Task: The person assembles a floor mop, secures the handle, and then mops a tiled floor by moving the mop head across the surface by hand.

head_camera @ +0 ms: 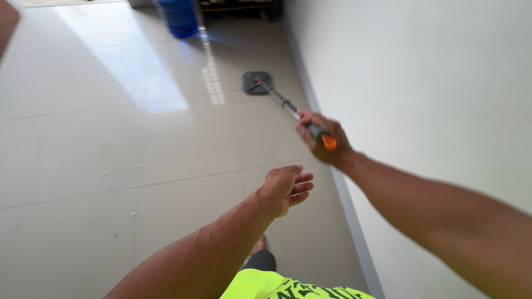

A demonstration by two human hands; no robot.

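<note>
The right hand (324, 138) is gripping the mop handle (293, 113) near its orange end, grip clamped around the shaft. The grey mop head (257, 82) is lying flat on the tiled floor (111, 144), close to the white wall (421, 83) (a blue container (178, 17) is standing farther off). The left hand (285, 189) is hanging free, fingers loosely apart, holding 0 things.

A flat mop (288, 108) with a square grey head lies far on the tiled floor, its orange-tipped handle slanting near-right.
</note>
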